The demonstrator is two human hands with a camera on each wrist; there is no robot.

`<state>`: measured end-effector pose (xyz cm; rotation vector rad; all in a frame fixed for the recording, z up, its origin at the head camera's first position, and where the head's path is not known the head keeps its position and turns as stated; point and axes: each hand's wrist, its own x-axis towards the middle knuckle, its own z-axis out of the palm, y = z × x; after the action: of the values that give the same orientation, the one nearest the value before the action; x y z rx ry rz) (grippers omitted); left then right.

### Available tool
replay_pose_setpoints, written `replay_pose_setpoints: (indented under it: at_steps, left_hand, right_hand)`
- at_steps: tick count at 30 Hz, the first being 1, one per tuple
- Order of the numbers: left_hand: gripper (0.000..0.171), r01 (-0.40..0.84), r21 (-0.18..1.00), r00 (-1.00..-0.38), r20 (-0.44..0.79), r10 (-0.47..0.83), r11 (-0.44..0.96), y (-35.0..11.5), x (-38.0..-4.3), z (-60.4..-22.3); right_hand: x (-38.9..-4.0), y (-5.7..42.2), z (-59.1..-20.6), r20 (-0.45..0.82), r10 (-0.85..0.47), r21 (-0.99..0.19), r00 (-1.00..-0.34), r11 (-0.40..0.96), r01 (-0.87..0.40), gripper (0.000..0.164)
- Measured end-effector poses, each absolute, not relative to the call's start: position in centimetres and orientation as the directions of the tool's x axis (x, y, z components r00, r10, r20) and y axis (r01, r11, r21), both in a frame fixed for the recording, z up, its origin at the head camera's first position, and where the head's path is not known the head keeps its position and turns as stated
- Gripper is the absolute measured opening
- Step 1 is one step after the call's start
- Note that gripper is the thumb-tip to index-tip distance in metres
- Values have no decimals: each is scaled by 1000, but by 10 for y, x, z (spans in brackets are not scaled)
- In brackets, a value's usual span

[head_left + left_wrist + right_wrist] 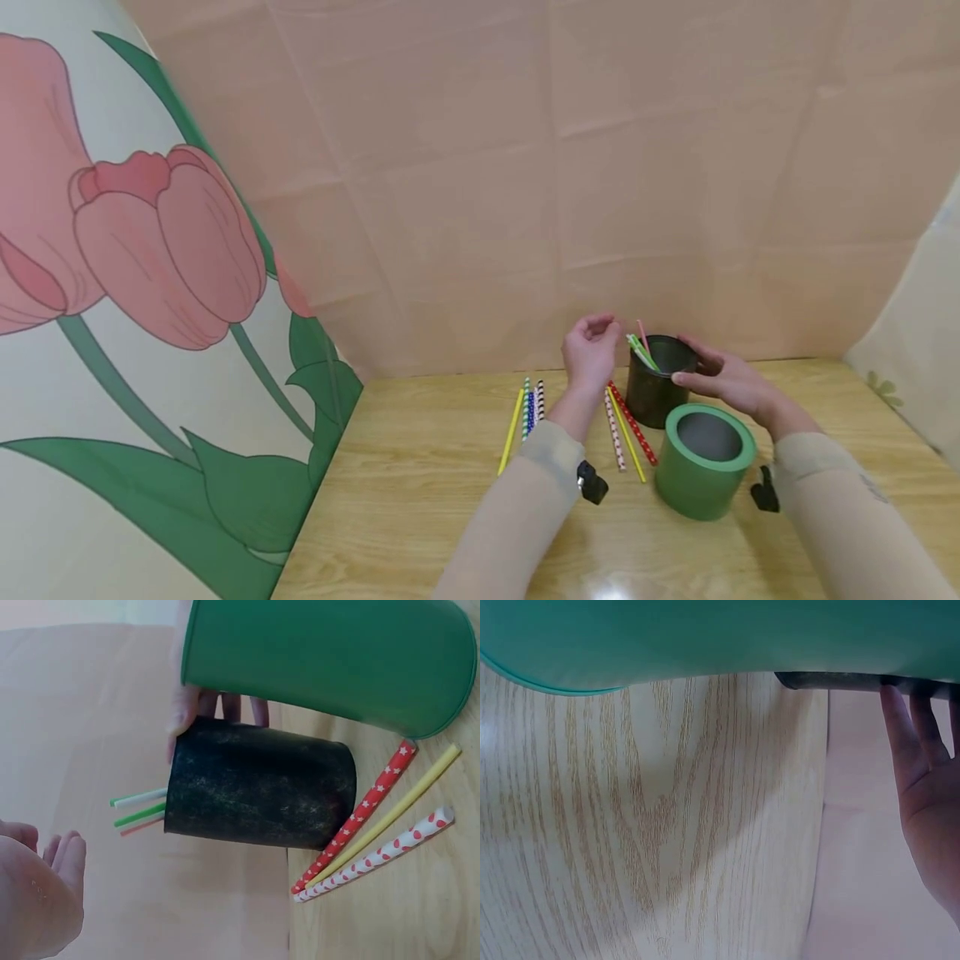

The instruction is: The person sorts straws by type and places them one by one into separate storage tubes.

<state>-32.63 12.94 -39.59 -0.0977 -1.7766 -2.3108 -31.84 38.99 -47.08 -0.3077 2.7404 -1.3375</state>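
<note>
A black cup (654,398) stands on the table with a few thin paper straws (643,353), green, white and pink, leaning out of its left side. My right hand (731,385) holds the cup from the right, thumb at the rim and fingers around the far side. Just left of the rim is my left hand (592,354), raised with its fingers loosely bent and nothing visible in them. In the left wrist view, a gap separates that hand (45,892) from the straw ends (139,814).
A green cylindrical container (701,475) with a dark inside stands in front of the cup. Beside the cup lie a red starred straw (367,806), a yellow straw (405,799) and a red-spotted white straw (382,855). More straws (527,408) lie farther left.
</note>
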Motion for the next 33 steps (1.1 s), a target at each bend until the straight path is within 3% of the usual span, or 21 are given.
replay_pose_setpoints:
  at_steps: [7,15,25,33]
  left_hand:
    - [9,205,875,-978,160,-136,-439,112,-324,-414]
    - [7,155,876,-986,108,-128,-457,99,-317,-445]
    - [11,-16,943,-997,-41,-69,-332,125,-292,-496]
    - [10,-121,979,-993,-121,11,-161,139,-271,-513]
  right_hand:
    - [-319,389,-470,22,-207,-789,-978,597,-144,92]
    - [-317,395,-469,22,-194,-775,-981,616,-139,92]
    - [-310,397,-468,28,-186,-779,-982,611,-138,90]
    - [-308,395,-465,22,-189,-779,-982,612,-135,91]
